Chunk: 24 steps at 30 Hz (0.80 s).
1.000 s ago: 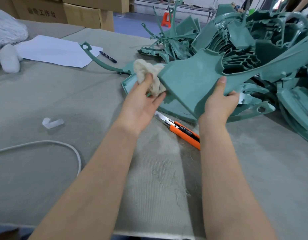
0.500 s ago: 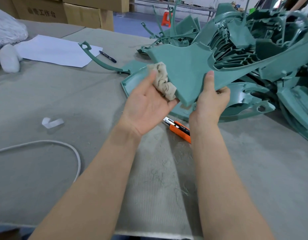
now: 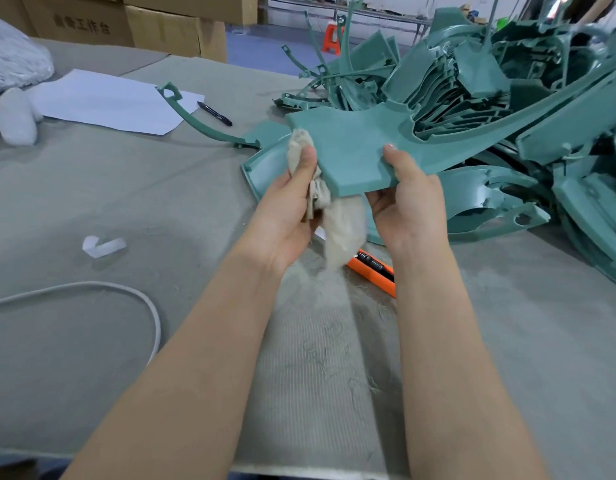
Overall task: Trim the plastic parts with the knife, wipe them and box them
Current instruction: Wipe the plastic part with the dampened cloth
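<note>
A factory workshop — heaped green plastic parts [image 3: 490, 98], stacked cartons [image 3: 161, 26].

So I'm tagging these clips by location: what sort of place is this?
Probably a factory finishing bench: a heap of green moulded plastic parts, cardboard cartons behind the table, an orange utility knife lying on it.

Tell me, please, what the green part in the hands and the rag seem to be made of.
The green part: likely moulded plastic, matte; its edge looks rigid and even. The rag: probably soft woven cloth, off-white; it crumples and hangs limp from the left hand.
</note>
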Each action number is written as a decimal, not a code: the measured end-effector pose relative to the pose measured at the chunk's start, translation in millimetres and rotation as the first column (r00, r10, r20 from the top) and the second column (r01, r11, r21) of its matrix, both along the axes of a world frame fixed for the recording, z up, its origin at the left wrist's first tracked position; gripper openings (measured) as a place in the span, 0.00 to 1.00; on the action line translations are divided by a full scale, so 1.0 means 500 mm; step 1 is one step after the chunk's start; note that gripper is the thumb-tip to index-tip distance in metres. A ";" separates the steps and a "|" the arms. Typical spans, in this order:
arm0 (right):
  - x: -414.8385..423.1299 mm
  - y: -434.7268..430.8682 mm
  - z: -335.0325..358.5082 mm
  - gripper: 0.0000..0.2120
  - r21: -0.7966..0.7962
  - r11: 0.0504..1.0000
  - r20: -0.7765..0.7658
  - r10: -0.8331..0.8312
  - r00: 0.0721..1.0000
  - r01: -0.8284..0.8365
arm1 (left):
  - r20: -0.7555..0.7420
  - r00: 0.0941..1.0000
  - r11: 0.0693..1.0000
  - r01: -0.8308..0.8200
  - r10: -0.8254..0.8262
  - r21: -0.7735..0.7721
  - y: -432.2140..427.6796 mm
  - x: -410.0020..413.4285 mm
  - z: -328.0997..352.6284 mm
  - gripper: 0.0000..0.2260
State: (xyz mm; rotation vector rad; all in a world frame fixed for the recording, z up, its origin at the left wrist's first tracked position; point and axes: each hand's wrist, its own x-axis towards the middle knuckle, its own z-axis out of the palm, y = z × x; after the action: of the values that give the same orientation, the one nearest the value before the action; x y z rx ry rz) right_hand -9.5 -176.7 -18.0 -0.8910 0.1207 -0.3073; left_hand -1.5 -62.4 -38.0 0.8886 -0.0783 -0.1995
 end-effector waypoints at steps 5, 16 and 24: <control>-0.007 -0.002 -0.004 0.07 -0.305 0.945 -0.012 0.117 0.993 -0.115 | -0.124 0.990 0.958 -0.098 0.067 -0.268 0.032 0.019 0.011 0.16; 0.001 0.017 -0.014 0.11 -0.439 0.898 0.114 0.086 0.990 -0.028 | -0.142 0.973 0.983 -0.176 0.182 0.052 0.036 0.031 -0.002 0.19; 0.008 0.014 -0.018 0.09 -0.137 0.984 0.027 -0.109 0.994 0.111 | -0.036 0.994 0.994 0.105 -0.105 0.018 -0.010 -0.001 -0.010 0.09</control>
State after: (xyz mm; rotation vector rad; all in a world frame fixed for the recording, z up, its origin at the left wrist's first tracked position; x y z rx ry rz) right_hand -5.3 -169.7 -27.2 -1.0208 0.1323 -0.4312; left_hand -2.2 -67.4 -43.0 0.9010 -0.0910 -0.3143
